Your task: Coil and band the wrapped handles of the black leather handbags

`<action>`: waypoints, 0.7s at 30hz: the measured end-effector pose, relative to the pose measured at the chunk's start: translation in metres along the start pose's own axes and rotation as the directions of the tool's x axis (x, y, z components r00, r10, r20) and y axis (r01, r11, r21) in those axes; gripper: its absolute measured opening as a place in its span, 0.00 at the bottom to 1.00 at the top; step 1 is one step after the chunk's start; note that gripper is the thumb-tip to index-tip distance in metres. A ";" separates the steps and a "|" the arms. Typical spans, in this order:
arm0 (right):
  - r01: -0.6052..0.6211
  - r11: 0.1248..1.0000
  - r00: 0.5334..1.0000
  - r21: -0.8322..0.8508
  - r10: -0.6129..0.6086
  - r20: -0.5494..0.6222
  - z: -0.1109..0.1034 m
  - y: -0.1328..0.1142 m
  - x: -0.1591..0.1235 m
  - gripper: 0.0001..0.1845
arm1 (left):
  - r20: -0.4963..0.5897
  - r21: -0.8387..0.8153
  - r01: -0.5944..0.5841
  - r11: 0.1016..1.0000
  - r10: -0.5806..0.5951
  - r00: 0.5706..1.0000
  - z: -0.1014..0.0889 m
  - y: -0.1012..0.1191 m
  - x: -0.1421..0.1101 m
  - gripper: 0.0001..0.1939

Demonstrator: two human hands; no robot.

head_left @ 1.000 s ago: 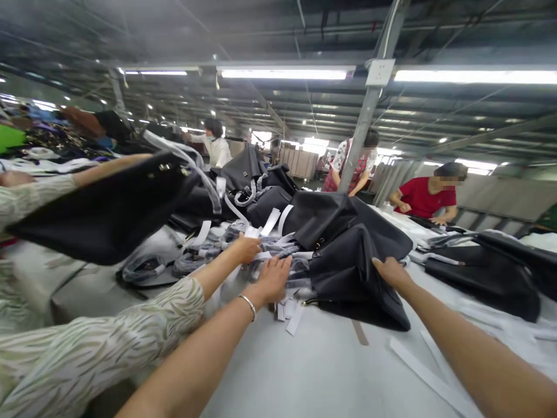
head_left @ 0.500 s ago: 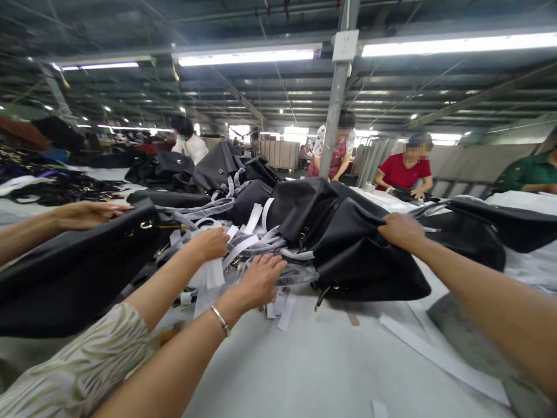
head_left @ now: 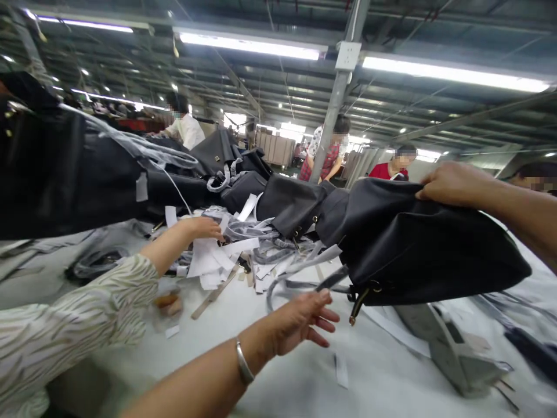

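Note:
My right hand (head_left: 448, 183) grips the top edge of a black leather bag (head_left: 418, 249) and holds it lifted off the white table (head_left: 304, 377). My left hand (head_left: 304, 316), with a bangle on its wrist, hovers open below the bag's front corner, fingers spread near a dangling strap (head_left: 304, 278). A co-worker's hand (head_left: 202, 227) in a striped sleeve rests on a heap of white paper strips (head_left: 217, 255) at the centre left.
More black bags (head_left: 65, 168) are piled across the left and the back of the table. Grey wrapped straps (head_left: 243, 229) lie among the paper. A grey machine part (head_left: 452, 348) sits lower right. Several people work at the far side.
My right hand has raised the black bag up and to the right, off the pile. My left hand left the paper strips and moved right, under the bag. The co-worker lifted another bag at left.

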State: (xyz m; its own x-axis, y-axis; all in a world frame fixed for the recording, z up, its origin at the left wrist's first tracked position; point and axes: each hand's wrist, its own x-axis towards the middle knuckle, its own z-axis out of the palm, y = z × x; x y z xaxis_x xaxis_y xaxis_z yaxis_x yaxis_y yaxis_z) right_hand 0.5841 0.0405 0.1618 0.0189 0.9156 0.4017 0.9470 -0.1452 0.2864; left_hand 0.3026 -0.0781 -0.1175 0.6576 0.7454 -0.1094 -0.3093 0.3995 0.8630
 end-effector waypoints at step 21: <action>0.090 0.324 0.768 0.942 0.580 -0.273 0.021 -0.050 -0.084 0.11 | -0.356 0.203 -0.536 0.820 0.571 0.740 0.041 0.111 0.033 0.22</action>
State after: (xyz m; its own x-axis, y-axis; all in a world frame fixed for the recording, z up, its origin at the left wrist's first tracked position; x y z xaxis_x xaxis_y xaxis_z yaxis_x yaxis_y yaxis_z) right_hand 0.5415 -0.0216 0.0956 0.4759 0.5167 0.7117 0.6108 0.3881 -0.6902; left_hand 0.3178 -0.0307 -0.0050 0.0655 0.9694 0.2367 -0.4663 -0.1799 0.8661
